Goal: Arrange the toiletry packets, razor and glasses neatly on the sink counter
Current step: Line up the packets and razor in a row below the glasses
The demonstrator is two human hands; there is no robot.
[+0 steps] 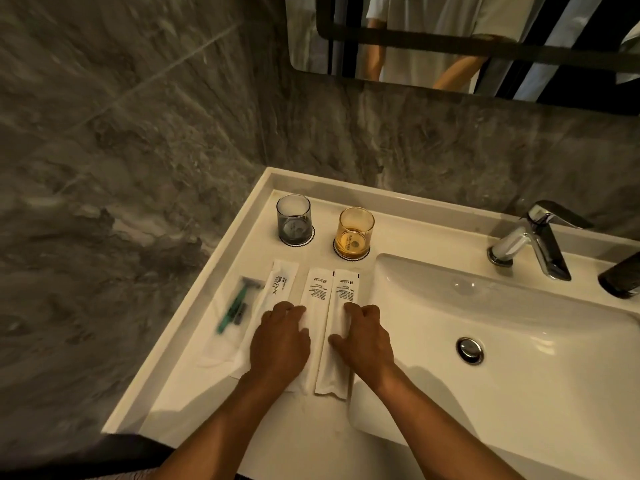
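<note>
A white counter [194, 396] fills the corner between two grey marbled walls, with the sink basin [519, 327] sunk into its right part and a chrome faucet [533, 240] at the back edge. A dark object [621, 277] sits at the far right edge, cut off by the frame. A mirror [450, 39] hangs above the back wall.

Near the back-left corner of the counter stand two glasses, each on a round coaster: a grey glass [293, 219] and, to its right and a little nearer the basin, an amber glass [355, 233].

In front of them lie three white toiletry packets side by side, long axes running from the back edge toward the front edge: the left packet [281, 284], printed "BRUSHING TEETH", the middle packet [316, 292] and the right packet [341, 289], just beside the basin's rim. Left of them, close to the left edge, the green razor [239, 301] lies in what looks like a clear wrapper, head toward the back.

The left hand [280, 341] rests flat, fingers loosely spread, over the left and middle packets. The right hand [363, 337] presses palm-down on the right packet, gripping nothing.
</note>
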